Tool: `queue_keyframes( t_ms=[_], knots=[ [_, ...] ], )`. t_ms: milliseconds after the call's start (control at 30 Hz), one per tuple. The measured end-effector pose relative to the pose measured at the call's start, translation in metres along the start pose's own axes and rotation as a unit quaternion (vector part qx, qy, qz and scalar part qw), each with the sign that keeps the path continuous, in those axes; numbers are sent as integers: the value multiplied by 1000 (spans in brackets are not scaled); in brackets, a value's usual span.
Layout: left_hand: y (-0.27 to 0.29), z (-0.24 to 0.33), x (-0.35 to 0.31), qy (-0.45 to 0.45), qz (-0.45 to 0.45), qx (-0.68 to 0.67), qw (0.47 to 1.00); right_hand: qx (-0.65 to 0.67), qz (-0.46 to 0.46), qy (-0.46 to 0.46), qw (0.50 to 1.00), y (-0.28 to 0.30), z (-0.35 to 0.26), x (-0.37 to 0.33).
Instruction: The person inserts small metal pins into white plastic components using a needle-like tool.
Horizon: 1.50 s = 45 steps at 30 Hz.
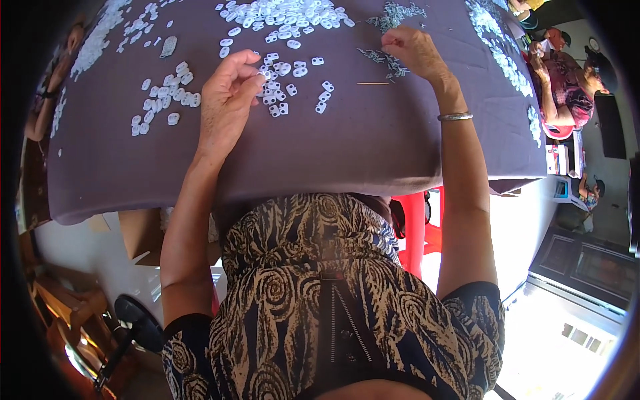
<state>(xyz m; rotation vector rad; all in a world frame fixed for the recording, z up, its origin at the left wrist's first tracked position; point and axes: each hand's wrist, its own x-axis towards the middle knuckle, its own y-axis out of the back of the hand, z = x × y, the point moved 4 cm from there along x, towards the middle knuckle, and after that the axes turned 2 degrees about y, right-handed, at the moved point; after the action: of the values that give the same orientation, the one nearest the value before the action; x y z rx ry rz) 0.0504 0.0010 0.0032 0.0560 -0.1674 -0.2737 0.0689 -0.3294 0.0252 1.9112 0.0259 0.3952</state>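
My left hand (227,100) is closed, its thumb and forefinger pinching a small white plastic piece (265,75). Just right of those fingertips lie loose white two-holed pieces (283,69), and a further cluster (175,90) is spread to the left of the hand. At the upper right, my right hand (417,55) has its fingers drawn together by the small grey metal pieces (395,67), which look like screws. Whatever sits in its fingertips is too small to make out. A metal bangle (455,117) circles the right wrist.
A large heap of white pieces (287,12) covers the far middle of the dark tablecloth (320,153). More metal pieces (400,13) lie beyond my right hand. A thin wooden stick (373,83) rests nearby. White pieces (493,40) line the right side, where another person (567,93) sits.
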Motion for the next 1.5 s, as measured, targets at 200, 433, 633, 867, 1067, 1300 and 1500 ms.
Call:
queue_keyframes(
  t_ms=[200, 433, 633, 867, 1067, 1300, 1500],
  knots=[
    [-7, 3, 0, -13, -10, -34, 999, 6, -15, -33, 999, -3, 4, 2],
    [-13, 4, -3, -59, -20, -98, 993, 125, 28, -23, 992, 0, -61, 7],
    [-17, 0, 0, -64, 2, -37, 997, 461, -65, -32, 884, -39, -132, 10],
    [-15, -12, 3, -58, 15, 30, 998, 513, -25, -58, 856, -71, -138, 13],
    [-18, -14, 3, -67, 10, 54, 996, 543, -16, -62, 837, -74, -144, 13],
    [-18, -11, 3, -77, 3, 58, 995, 525, -29, -62, 849, -72, -147, 11],
    [-19, -11, 3, -73, 3, 49, 996, 514, -40, -61, 855, -73, -145, 10]
  ],
)
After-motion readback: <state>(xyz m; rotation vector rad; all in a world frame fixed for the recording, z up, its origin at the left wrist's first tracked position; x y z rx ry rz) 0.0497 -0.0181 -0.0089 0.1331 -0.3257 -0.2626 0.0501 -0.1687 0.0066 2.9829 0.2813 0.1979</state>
